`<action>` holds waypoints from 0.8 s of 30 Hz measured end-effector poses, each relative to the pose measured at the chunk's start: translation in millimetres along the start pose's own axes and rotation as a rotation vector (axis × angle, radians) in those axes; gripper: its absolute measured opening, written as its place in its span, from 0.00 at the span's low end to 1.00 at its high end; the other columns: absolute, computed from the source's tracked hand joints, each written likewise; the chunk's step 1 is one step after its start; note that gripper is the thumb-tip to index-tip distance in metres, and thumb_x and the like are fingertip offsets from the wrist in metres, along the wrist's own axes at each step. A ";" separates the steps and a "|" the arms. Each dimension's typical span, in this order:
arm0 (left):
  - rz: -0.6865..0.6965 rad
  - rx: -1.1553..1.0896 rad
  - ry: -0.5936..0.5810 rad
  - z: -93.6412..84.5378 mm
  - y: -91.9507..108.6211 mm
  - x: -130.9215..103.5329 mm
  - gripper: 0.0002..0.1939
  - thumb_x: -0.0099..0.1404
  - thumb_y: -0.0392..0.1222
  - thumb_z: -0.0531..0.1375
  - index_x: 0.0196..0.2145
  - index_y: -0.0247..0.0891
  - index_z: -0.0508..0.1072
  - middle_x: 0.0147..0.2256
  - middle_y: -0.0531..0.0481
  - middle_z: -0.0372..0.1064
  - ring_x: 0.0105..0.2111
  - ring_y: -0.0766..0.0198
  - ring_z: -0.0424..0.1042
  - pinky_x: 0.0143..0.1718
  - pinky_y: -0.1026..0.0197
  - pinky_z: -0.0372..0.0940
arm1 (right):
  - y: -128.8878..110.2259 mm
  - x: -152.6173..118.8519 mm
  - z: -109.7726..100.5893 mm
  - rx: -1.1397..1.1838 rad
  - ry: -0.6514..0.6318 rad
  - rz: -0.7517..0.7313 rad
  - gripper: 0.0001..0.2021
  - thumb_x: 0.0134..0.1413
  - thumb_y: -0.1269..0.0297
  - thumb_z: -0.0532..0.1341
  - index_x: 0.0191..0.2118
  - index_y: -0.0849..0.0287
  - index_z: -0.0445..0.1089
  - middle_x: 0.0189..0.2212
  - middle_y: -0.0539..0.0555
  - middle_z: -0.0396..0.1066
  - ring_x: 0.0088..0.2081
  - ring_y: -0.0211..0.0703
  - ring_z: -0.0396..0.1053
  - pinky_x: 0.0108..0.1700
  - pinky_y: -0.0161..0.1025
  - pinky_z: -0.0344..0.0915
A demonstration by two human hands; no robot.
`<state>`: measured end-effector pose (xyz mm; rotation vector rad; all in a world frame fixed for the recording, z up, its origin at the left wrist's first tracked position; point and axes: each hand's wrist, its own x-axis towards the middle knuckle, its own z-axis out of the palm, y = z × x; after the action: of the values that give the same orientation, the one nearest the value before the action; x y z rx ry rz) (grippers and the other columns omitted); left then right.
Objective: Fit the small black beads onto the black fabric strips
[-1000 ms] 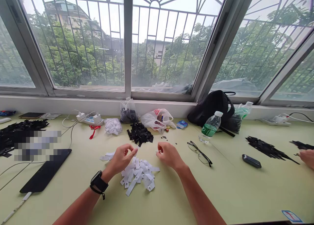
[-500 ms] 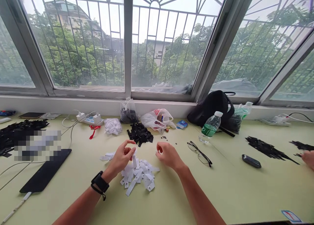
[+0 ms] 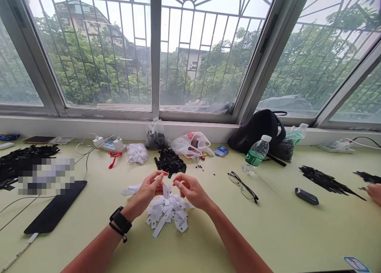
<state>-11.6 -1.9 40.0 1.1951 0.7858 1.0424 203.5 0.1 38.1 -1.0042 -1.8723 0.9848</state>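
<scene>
My left hand (image 3: 149, 189), with a black watch on its wrist, pinches a white fabric strip (image 3: 166, 191) between thumb and fingers. My right hand (image 3: 191, 190) is close beside it, fingertips curled together near the strip's upper end; what they hold, if anything, is too small to make out. Below both hands lies a loose pile of white strips (image 3: 168, 213), several with small dark marks. A few more white strips (image 3: 130, 190) lie partly behind my left wrist. Just beyond my hands is a heap of black strips (image 3: 169, 162).
Small black rings (image 3: 200, 167) and eyeglasses (image 3: 243, 187) lie to the right, near a water bottle (image 3: 256, 154) and a black bag (image 3: 253, 132). Plastic bags (image 3: 190, 145) line the window side. A black pad (image 3: 56, 207) is at left. A person's hand (image 3: 374, 193) shows at far right.
My right hand has moved left, from apart to close beside my left hand and the white strip. My left hand keeps its pinch on the strip.
</scene>
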 end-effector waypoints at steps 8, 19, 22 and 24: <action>0.039 0.140 -0.051 4.9 4.1 -5.4 0.20 0.62 0.52 0.68 0.45 0.36 0.74 0.32 0.47 0.75 0.33 0.59 0.75 0.39 0.57 0.70 | -5.1 0.3 14.0 0.333 -0.107 0.081 0.18 0.52 0.50 0.70 0.39 0.60 0.71 0.29 0.50 0.71 0.28 0.40 0.72 0.30 0.36 0.69; 0.027 0.223 -0.185 4.4 2.1 -3.8 0.15 0.64 0.49 0.66 0.41 0.34 0.79 0.35 0.43 0.77 0.34 0.60 0.72 0.35 0.62 0.64 | -0.4 1.8 17.4 0.344 0.121 -0.019 0.14 0.59 0.55 0.65 0.41 0.55 0.60 0.29 0.47 0.71 0.25 0.39 0.71 0.31 0.38 0.70; 0.036 0.282 -0.168 5.7 1.4 -2.9 0.17 0.65 0.52 0.64 0.40 0.34 0.80 0.31 0.47 0.74 0.29 0.64 0.68 0.30 0.64 0.60 | -1.3 -0.8 19.9 0.093 0.180 -0.035 0.10 0.62 0.58 0.60 0.42 0.55 0.59 0.31 0.47 0.69 0.25 0.38 0.70 0.28 0.36 0.66; 0.063 0.324 -0.145 5.6 -1.8 -1.3 0.18 0.66 0.54 0.63 0.38 0.34 0.80 0.29 0.49 0.73 0.28 0.65 0.65 0.28 0.65 0.58 | -2.6 -3.6 21.8 -0.177 0.249 -0.076 0.07 0.63 0.61 0.58 0.42 0.55 0.60 0.34 0.50 0.69 0.26 0.37 0.68 0.29 0.35 0.64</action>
<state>-6.6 -5.2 39.4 1.5625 0.8275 0.8877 185.0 -9.8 30.7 -1.0963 -1.7960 0.6264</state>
